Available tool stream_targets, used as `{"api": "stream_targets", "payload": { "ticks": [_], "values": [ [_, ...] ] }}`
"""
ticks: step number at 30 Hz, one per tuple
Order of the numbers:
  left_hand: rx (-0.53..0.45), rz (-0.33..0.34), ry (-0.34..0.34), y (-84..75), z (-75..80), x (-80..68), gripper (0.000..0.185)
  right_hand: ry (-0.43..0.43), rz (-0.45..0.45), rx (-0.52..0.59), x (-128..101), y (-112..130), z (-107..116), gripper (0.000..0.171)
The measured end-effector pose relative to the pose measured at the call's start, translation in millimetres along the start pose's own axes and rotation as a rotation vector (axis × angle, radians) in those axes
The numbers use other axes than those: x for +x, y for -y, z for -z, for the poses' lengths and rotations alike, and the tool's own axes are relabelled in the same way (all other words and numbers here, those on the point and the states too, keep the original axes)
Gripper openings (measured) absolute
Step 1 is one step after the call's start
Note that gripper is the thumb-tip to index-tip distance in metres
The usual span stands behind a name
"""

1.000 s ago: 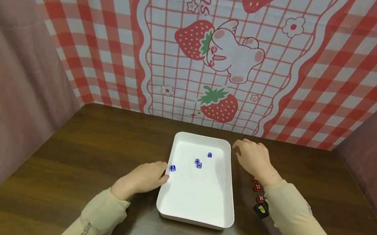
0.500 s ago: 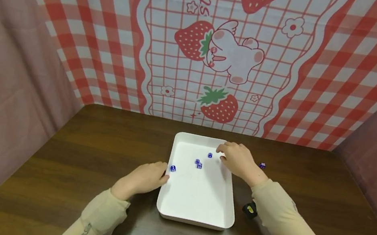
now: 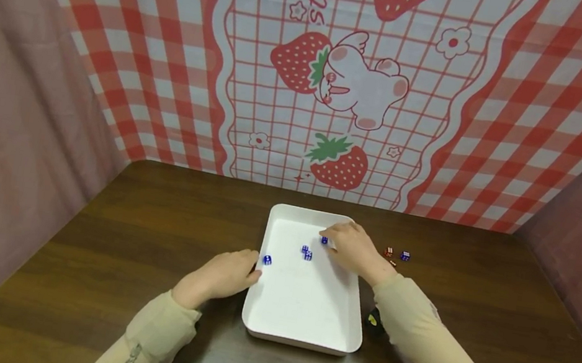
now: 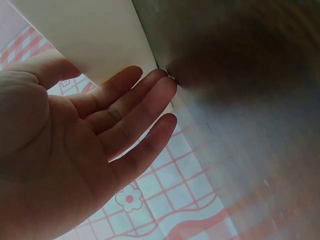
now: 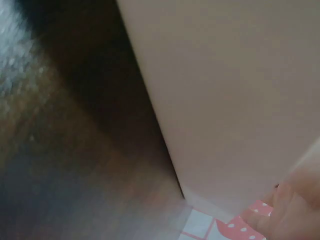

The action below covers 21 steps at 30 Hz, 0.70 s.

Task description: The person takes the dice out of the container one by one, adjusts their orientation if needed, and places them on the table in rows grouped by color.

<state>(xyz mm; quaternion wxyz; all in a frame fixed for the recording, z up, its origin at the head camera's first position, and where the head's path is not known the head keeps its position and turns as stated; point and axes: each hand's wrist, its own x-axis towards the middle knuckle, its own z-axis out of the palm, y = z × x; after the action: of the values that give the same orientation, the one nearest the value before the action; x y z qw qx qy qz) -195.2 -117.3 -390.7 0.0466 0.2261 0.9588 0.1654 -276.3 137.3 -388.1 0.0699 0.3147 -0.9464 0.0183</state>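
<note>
A white rectangular tray (image 3: 300,308) stands on the table with several blue dice in it. My left hand (image 3: 223,272) rests at its left wall; the left wrist view shows long, nearly straight fingers (image 4: 145,107) against the outer side. A blue die (image 3: 267,260) lies by that wall. My right hand (image 3: 351,246) reaches over the right rim, index finger and thumb around a blue die (image 3: 324,240) near the tray's far end. Two other blue dice (image 3: 306,253) sit together mid-tray. The right wrist view mostly catches the tray's outer wall (image 5: 235,100).
Right of the tray, one blue die (image 3: 406,256) lies beside red dice (image 3: 389,252), partly hidden by my right wrist. A small black object with a yellow mark (image 3: 373,319) shows under that forearm. A strawberry-print checked cloth (image 3: 362,85) hangs behind the brown table (image 3: 179,209).
My right hand has moved left from beside the tray, over its rim to the far blue die. The blue die on the table came into view behind it. My left hand stays put.
</note>
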Motion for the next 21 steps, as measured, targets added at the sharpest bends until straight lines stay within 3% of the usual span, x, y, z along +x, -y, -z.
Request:
{"api": "stream_targets", "payload": {
  "ticks": [9,16,21],
  "values": [
    [0.012,-0.006,-0.006,0.4,-0.7,0.6,0.021,0.048,-0.035,-0.021,2.9,-0.3,-7.5,0.027],
    [0.006,0.006,0.010,-0.4,-1.0,0.6,0.021,0.003,0.003,-0.049,2.9,-0.9,-12.3,0.018],
    [0.015,0.006,0.001,-1.6,0.5,0.6,0.020,-0.017,-0.017,-0.038,4.2,0.6,-11.8,0.016]
  ]
}}
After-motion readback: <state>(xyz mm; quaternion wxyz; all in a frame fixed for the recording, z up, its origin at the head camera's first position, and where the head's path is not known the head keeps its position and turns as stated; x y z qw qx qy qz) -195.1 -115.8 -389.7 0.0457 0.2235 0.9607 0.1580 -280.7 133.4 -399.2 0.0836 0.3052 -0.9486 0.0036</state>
